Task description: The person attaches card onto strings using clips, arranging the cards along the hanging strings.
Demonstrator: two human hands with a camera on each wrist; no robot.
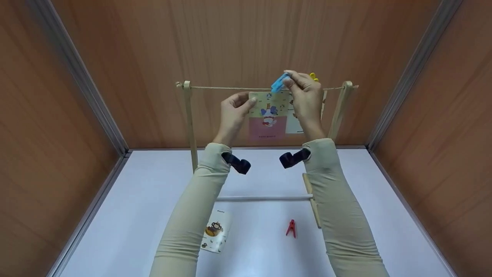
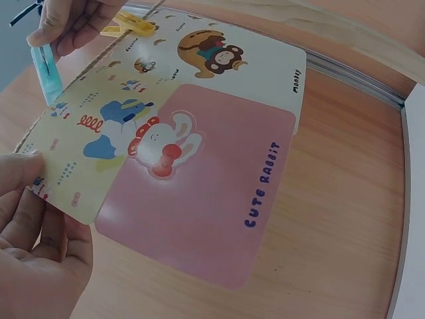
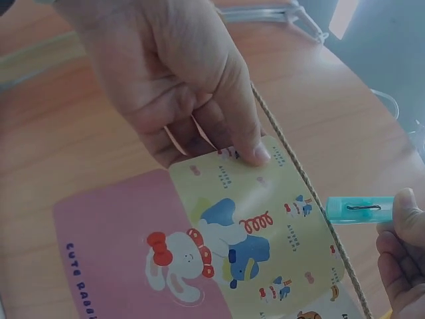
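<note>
My left hand [image 1: 233,115] pinches the upper left corner of a yellow and pink rabbit card [image 2: 192,193], holding its top edge along the rope [image 1: 223,88]. In my right hand [image 1: 307,96] a blue clothespin [image 1: 280,82] is pinched between thumb and fingers, its tip right at the rope above the card's top edge. Beside the rabbit card hangs a white monkey card [image 2: 265,66], partly overlapped by it. A yellow clothespin [image 2: 131,24] sits on the rope over the monkey card; in the head view my right hand mostly covers it.
Wooden posts [image 1: 190,123] carry the rope at both ends. A white rod [image 1: 265,198] joins the stand's base low down. On the white table lie another monkey card [image 1: 217,231], partly behind the left sleeve, and a red clothespin [image 1: 291,228]. Wood-grain walls enclose the space.
</note>
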